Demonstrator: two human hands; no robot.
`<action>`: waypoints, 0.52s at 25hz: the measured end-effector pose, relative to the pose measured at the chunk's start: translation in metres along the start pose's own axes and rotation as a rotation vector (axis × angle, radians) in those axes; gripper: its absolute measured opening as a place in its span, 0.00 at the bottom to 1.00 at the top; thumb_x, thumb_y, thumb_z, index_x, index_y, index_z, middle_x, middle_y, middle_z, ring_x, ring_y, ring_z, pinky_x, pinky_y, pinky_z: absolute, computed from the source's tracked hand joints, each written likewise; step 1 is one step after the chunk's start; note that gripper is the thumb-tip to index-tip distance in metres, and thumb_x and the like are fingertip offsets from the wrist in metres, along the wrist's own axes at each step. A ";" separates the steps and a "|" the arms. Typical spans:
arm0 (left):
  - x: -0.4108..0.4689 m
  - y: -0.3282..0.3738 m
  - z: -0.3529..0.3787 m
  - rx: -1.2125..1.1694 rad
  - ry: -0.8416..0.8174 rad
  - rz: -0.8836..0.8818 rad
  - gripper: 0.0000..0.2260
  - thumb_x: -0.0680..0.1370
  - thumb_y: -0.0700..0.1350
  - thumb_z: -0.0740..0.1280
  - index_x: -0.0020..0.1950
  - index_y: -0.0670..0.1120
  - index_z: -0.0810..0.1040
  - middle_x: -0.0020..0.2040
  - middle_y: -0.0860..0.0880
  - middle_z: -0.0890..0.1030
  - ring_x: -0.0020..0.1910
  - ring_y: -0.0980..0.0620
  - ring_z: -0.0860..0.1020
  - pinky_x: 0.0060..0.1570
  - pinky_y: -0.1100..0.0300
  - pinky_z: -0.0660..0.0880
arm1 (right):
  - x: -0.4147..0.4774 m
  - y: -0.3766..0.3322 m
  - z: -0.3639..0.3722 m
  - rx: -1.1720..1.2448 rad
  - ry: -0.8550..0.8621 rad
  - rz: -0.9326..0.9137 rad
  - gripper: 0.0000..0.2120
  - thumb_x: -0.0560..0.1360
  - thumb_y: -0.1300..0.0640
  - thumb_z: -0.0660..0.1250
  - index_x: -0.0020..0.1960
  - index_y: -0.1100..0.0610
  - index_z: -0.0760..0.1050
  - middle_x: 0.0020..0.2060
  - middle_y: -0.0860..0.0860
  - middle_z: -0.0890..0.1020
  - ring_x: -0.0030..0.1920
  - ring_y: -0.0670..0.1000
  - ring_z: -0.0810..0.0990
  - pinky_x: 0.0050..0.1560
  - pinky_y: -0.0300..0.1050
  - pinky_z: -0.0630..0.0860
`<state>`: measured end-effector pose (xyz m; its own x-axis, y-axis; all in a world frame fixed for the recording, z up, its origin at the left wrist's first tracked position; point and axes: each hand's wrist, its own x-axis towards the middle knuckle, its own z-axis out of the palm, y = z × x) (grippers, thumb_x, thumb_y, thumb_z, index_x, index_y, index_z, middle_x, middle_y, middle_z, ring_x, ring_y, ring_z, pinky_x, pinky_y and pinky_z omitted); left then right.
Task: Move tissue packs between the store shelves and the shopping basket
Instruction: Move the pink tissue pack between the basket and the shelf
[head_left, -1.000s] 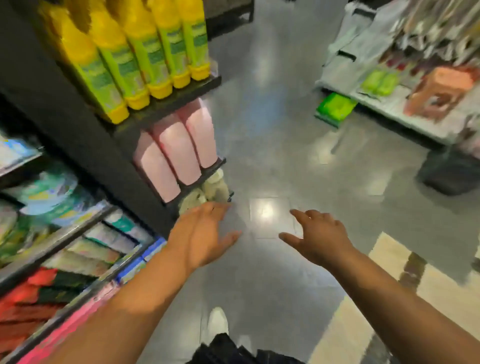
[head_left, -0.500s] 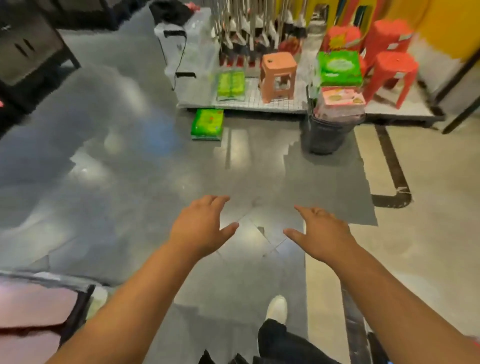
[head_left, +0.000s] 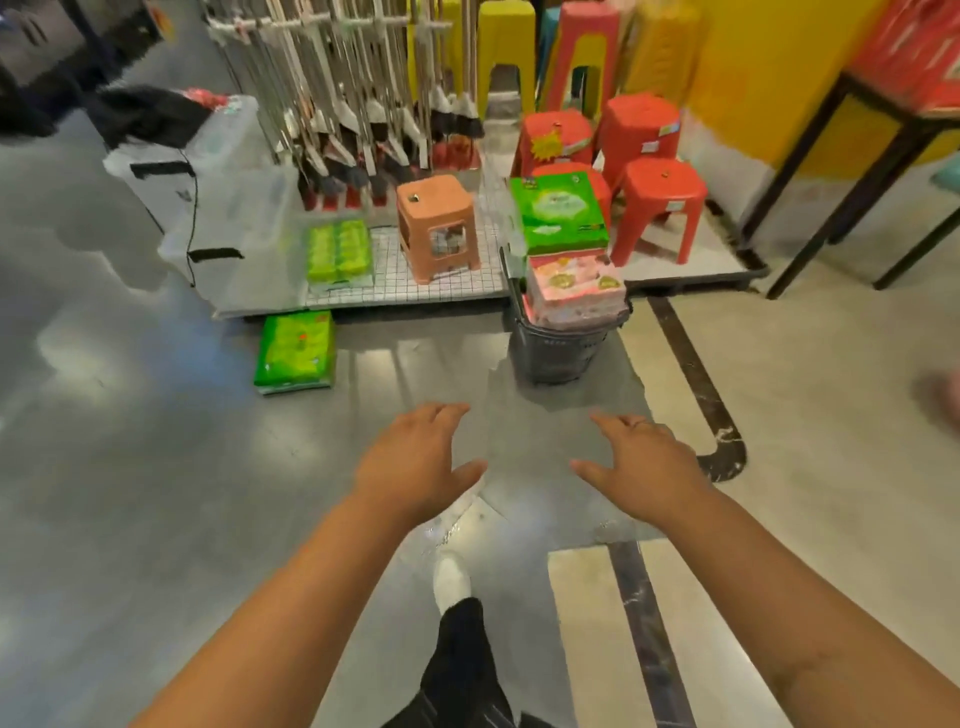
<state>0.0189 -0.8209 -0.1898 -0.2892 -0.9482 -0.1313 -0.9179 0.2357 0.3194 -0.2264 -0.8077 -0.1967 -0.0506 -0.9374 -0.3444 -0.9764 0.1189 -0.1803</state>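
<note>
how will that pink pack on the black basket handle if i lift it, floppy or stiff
The pink plastic-wrapped tissue pack looks blocky and full, so it probably keeps its shape and is light for its size. Its shiny wrap may be slippery. It stands above the rim of the dark plastic shopping basket, so it should lift freely.

Left grip (head_left: 415, 457): bare.
Right grip (head_left: 644, 462): bare.
Trouser leg (head_left: 457, 670): black, loose cloth.
Shoe (head_left: 451, 579): white, rounded toe.

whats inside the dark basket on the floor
A pink tissue pack fills the top of the basket, rising above its rim. Anything beneath it is covered. Whether the green pack behind rests on it cannot be told.
</note>
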 end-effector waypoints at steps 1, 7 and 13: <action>0.036 -0.005 -0.004 0.005 0.001 0.018 0.31 0.77 0.62 0.62 0.77 0.54 0.57 0.75 0.51 0.63 0.72 0.49 0.65 0.67 0.53 0.65 | 0.027 0.001 -0.009 0.015 0.013 0.016 0.35 0.76 0.34 0.59 0.78 0.46 0.54 0.75 0.54 0.63 0.72 0.58 0.64 0.66 0.54 0.67; 0.240 -0.026 -0.039 0.033 -0.094 0.108 0.30 0.78 0.62 0.61 0.77 0.54 0.57 0.75 0.50 0.64 0.73 0.48 0.64 0.68 0.51 0.65 | 0.176 0.005 -0.064 0.141 0.014 0.144 0.34 0.77 0.35 0.59 0.78 0.45 0.54 0.76 0.53 0.62 0.73 0.57 0.64 0.67 0.53 0.67; 0.415 -0.025 -0.035 -0.040 -0.082 0.155 0.31 0.77 0.62 0.62 0.77 0.53 0.58 0.73 0.48 0.66 0.71 0.46 0.66 0.68 0.49 0.67 | 0.323 0.048 -0.095 0.236 0.055 0.168 0.33 0.77 0.36 0.59 0.78 0.46 0.54 0.73 0.55 0.65 0.71 0.58 0.66 0.65 0.53 0.68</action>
<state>-0.0689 -1.2275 -0.2197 -0.4491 -0.8802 -0.1532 -0.8494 0.3675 0.3787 -0.3100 -1.1363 -0.2290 -0.2247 -0.9137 -0.3385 -0.8781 0.3405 -0.3361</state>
